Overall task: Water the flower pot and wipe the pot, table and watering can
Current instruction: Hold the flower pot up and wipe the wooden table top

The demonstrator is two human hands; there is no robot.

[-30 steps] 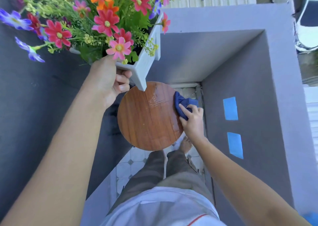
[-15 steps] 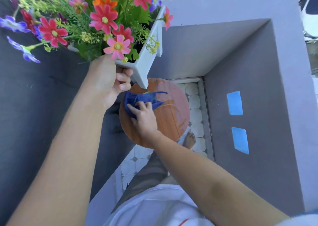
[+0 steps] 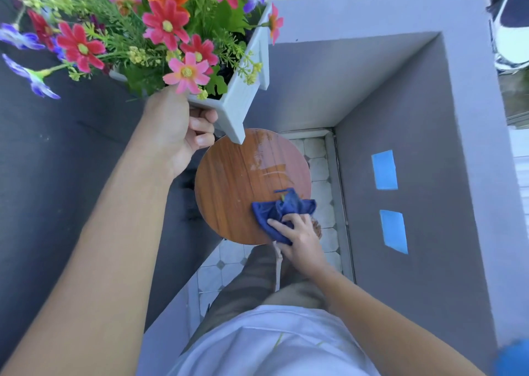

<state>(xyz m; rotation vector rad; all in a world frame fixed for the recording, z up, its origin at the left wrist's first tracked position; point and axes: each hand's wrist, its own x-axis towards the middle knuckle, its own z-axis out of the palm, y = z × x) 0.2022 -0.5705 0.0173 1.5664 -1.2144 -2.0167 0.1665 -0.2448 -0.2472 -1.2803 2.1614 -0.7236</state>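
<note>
Head view: left hand (image 3: pixel 174 129) grips the near end of a white rectangular planter box of mixed artificial flowers (image 3: pixel 243 89), held aloft in the upper left of the frame, long axis running from frame centre up toward the top edge, near corner over the round wooden tabletop (image 3: pixel 229 181). Right hand (image 3: pixel 300 238) clutches a bunched dark blue cloth (image 3: pixel 283 209), pressed on the tabletop's lower right rim. Wet streaks glisten near its upper right.
</note>
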